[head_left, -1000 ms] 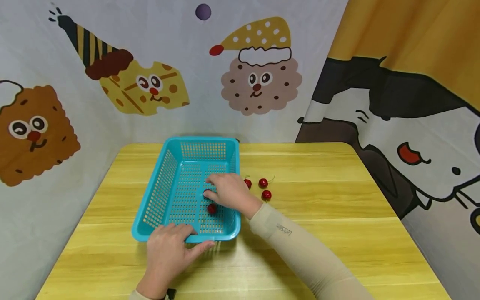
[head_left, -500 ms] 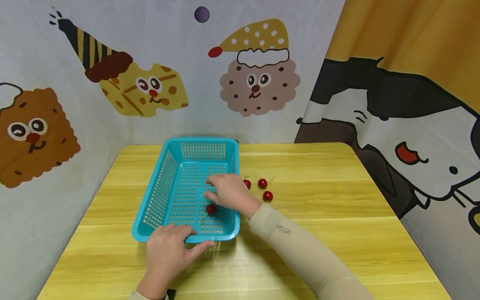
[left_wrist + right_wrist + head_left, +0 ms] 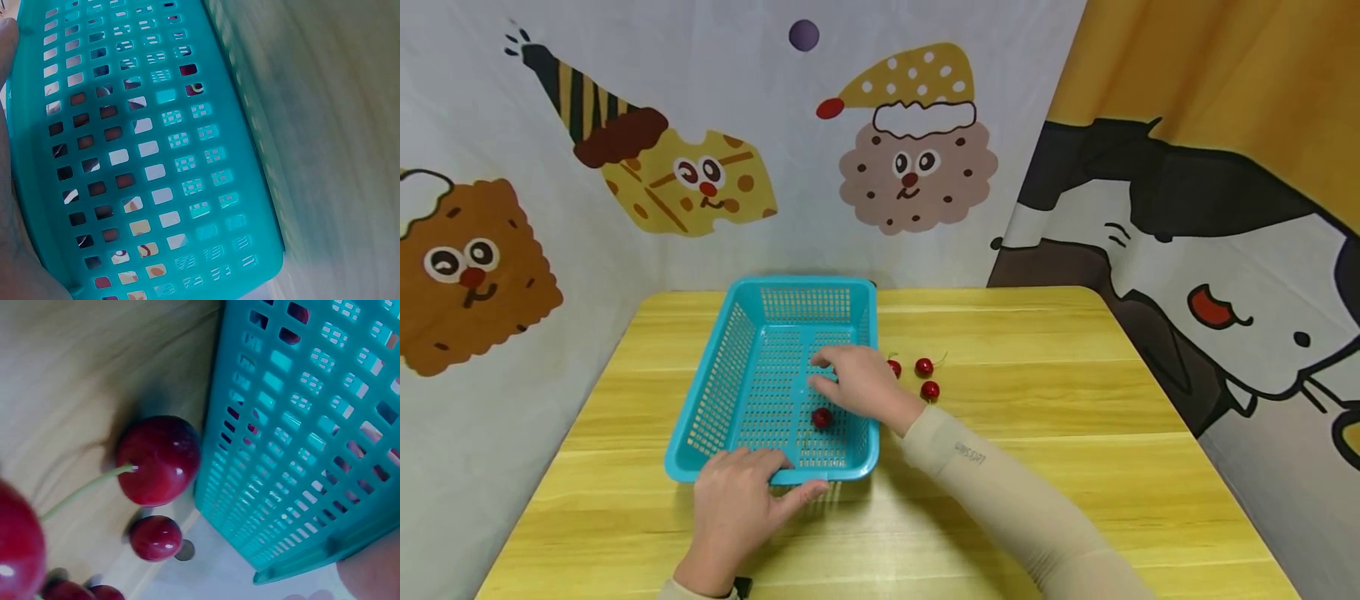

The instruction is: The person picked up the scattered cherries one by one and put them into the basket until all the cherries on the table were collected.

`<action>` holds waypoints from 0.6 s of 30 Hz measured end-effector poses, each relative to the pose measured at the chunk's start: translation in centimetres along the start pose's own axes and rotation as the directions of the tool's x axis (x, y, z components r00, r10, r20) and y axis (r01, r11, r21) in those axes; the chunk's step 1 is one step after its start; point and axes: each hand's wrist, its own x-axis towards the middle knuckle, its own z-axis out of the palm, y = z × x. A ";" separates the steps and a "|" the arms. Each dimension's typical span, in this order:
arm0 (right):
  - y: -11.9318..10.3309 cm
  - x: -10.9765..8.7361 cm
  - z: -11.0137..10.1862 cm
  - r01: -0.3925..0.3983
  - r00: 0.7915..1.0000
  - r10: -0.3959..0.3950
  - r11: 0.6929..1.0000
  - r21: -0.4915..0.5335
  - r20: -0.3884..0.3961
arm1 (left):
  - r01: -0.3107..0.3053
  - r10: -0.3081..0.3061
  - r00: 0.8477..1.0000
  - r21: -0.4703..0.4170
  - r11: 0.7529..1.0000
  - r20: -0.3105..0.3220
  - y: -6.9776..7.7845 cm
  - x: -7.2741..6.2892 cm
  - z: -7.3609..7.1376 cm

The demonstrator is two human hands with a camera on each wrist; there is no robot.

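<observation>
Obs.: blue basket (image 3: pixel 679 442) sat on the left half of the desk (image 3: pixel 1060 375), its far end at the desk's far edge. One dark red cherry (image 3: pixel 822 418) lay on the basket floor, toward the near right corner. Right of the basket, toward the desk's far edge, head view gave three more: the closest cherry (image 3: pixel 897 368), partly hidden, a stemmed cherry (image 3: pixel 924 367), and a nearer cherry (image 3: pixel 930 391).

Left hand (image 3: pixel 735 500): gripped the near rim, fingers over it, thumb outside. Right hand (image 3: pixel 865 383): reached over the right rim, thumb and index finger apart; whether its hidden fingers held fruit, could not tell.

Risks (judged):
1. A low swing of the right wrist or sleeve (image 3: pixel 992 483) on leaving could have clipped the closest cherry; round fruit on a smooth top would probably have rolled toward the far edge.
2. An uneven pull by the left hand could have tilted the basket and set the inside cherry rolling.
3. Too hard a pinch could have bruised a skin; too light, a slip.
</observation>
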 end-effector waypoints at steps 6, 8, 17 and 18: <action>1.2 -2.4 -0.9 0.110 0.961 -0.054 0.974 0.197 -0.272 | -0.005 0.005 1.000 0.006 1.000 -0.001 0.1 0.1 0.1; 1.9 -3.9 -1.4 0.173 0.916 -0.091 0.968 0.180 -0.390 | -0.005 0.005 1.000 0.012 1.000 0.014 0.1 0.1 0.1; 6.9 -10.6 -3.7 0.019 0.940 0.040 0.986 0.167 -0.340 | 0.017 -0.018 0.999 0.028 0.999 0.046 0.1 0.0 -0.1; 7.5 -11.3 -3.9 -0.024 0.952 0.072 0.987 0.160 -0.297 | 0.017 -0.019 0.999 0.025 1.000 0.044 0.1 0.0 -0.1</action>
